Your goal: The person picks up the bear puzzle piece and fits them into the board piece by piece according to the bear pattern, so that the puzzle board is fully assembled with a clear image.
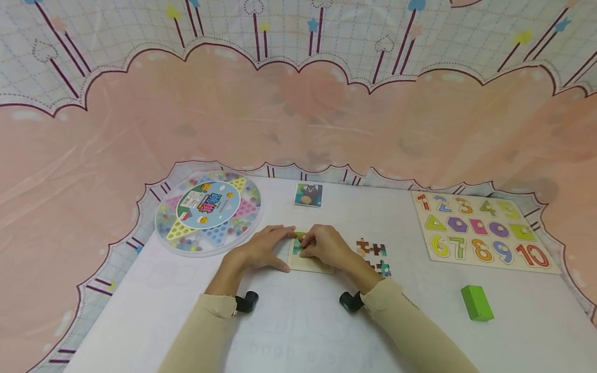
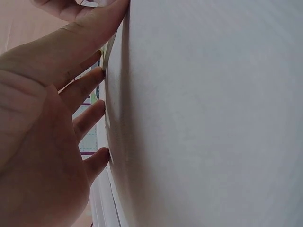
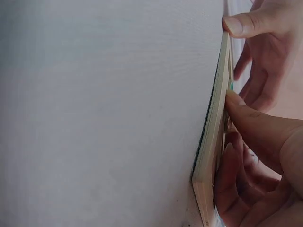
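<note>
A small wooden puzzle board [image 1: 311, 266] lies flat between the hands, with green puzzle pieces showing in its upper left part. The left hand [image 1: 262, 247] spreads around the board's left side, its thumb touching the near corner and its fingertips by the far one. In the left wrist view, the fingers [image 2: 87, 118] of that hand are extended. The right hand [image 1: 328, 248] bends over the board, thumb and fingers pinching a puzzle piece low against it. That piece is mostly hidden by the fingers. Several loose puzzle pieces [image 1: 377, 249] lie just right of the right wrist.
Beyond the board lies a square picture card [image 1: 308, 196] with a dark animal on it. A round marble game board [image 1: 219, 235] is at the left. A number and shape puzzle [image 1: 485, 230] lies at the right, with a green block [image 1: 477, 303] nearer.
</note>
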`<state>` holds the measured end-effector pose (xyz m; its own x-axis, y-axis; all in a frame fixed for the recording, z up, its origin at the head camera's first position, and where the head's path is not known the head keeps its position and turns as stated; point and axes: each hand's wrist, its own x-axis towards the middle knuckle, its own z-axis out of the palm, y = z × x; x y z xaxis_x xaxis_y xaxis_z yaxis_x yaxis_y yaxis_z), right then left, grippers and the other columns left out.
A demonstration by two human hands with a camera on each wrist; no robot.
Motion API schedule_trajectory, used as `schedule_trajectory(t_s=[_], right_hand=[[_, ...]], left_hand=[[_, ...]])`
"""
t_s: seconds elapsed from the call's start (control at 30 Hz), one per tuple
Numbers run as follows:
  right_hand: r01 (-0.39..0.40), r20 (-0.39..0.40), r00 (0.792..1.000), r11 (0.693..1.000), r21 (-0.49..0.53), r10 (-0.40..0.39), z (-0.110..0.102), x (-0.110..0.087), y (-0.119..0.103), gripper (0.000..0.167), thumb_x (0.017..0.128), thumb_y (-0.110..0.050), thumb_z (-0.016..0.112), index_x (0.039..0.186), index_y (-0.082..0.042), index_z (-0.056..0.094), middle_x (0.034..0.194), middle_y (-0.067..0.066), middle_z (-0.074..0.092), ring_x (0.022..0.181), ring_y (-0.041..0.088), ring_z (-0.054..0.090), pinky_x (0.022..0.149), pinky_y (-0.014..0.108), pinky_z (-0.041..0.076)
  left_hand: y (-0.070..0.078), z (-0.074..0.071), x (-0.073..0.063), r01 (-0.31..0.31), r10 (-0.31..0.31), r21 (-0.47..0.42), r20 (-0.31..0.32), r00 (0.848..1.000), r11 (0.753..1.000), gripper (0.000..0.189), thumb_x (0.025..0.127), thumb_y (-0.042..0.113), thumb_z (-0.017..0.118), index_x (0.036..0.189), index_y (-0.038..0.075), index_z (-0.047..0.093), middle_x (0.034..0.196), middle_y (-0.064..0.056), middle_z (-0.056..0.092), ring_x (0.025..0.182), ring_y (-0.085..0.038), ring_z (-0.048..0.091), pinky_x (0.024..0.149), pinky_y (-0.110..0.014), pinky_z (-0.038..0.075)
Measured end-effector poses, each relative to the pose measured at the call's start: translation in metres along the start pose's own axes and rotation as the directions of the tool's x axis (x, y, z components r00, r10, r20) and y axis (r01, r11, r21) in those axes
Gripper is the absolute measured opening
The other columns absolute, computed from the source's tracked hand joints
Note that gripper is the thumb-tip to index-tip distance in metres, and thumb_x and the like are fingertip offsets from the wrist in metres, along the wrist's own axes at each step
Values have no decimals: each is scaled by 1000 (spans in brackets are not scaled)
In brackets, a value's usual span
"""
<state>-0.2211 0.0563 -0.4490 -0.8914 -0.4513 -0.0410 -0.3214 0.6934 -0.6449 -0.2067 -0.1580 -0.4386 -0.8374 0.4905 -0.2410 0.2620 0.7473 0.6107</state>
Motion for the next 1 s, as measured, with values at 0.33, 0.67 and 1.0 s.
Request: schedule_trajectory(t_s=[0.33, 0.67, 1.0], right_hand=[[26, 21, 999, 1000, 3, -26, 0, 3, 5, 10, 82, -18, 85, 86, -12, 78, 91, 3, 68, 81, 10, 53, 73, 22, 44], [25, 43, 999, 999, 34, -27, 0, 5, 7, 11, 84, -18, 84, 89, -11, 78, 94, 3, 69, 82, 10, 55, 73, 20, 45], [22, 77, 997, 998, 60, -26, -4, 2, 6, 11, 85, -17, 82, 93, -9, 78, 96, 5, 69, 81, 10, 55, 71, 19, 46]], left_hand=[[0, 0, 0, 0, 0, -9, -3, 1000, 1000, 83, 76, 28, 90, 149, 18, 51, 166, -1, 38, 158, -33, 23, 126, -61, 25], [0, -1, -2, -27, 27, -28, 7, 1000, 999, 61, 78, 24, 88, 131, 16, 58, 167, -9, 36, 158, -38, 20, 128, -61, 19], [-1, -1, 0, -31, 31, -31, 15, 999, 999, 57, 78, 23, 89, 127, 17, 60, 167, -9, 35, 159, -39, 19, 128, -63, 17]])
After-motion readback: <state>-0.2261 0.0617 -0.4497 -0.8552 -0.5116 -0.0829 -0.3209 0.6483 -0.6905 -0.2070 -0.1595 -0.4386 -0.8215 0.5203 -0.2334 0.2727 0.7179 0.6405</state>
